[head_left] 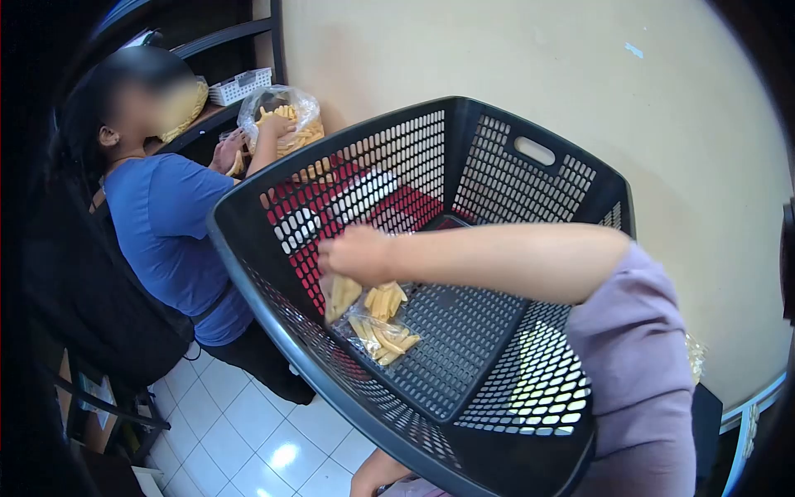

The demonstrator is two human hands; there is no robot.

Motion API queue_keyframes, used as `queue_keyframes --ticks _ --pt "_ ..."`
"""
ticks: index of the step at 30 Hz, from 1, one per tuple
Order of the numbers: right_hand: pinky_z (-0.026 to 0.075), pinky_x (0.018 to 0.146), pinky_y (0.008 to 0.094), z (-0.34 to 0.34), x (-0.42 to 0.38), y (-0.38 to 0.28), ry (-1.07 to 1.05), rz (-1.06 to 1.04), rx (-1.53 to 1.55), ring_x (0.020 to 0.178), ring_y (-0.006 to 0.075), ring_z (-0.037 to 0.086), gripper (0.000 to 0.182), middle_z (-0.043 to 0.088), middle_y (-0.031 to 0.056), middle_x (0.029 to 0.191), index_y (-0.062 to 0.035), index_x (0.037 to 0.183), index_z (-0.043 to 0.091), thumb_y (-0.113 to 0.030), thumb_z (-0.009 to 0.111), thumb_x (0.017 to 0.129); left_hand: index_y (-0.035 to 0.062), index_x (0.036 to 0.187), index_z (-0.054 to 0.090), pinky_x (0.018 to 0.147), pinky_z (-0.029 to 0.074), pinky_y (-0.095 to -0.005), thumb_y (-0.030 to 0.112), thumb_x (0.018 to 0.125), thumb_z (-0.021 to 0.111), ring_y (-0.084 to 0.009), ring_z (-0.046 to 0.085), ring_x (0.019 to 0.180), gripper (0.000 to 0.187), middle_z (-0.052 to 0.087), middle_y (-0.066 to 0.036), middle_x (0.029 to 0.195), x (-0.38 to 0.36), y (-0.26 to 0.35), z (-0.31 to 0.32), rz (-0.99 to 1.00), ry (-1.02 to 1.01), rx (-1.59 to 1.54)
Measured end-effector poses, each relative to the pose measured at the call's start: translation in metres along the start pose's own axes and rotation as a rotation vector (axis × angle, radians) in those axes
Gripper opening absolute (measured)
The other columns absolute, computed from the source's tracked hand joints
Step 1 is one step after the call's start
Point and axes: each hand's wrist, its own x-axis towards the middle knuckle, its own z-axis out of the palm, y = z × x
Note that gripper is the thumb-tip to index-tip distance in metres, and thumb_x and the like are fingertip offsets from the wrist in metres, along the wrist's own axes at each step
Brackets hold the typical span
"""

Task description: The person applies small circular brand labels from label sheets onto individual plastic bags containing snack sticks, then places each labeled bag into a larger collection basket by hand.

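Observation:
My right hand (360, 253) reaches into a black plastic basket (451, 418) and is closed on the top of a small clear bag of yellow snack sticks (340, 298). This bag hangs near the basket's left wall. Just below, other small clear bags of yellow snack sticks (384, 338) lie on the basket floor. Only part of my left hand (377, 475) shows at the bottom edge, outside the basket's near rim; its fingers are hidden.
On the left, a person in a blue shirt (170, 224) has both hands at a large clear bag of yellow sticks (302, 132). A white perforated tray (240, 86) stands on a dark shelf (224, 37). White tiles (248, 414) cover the floor, and a beige wall (538, 58) rises behind.

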Motion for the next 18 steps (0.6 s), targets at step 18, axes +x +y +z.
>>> queue_keyframes --ticks 18 --pt "0.047 0.073 0.0238 -0.155 -0.419 -0.059 0.977 0.679 0.335 0.077 0.0146 0.057 0.04 0.057 0.01 0.083 0.003 0.109 0.042 -0.009 0.06 0.076 0.0008 0.106 0.036 0.072 0.046 -0.03 0.0 0.068 0.066 -0.0173 0.053 0.081 0.048 0.05 -0.008 0.085 0.002 -0.011 0.071 0.07 -0.133 0.155"
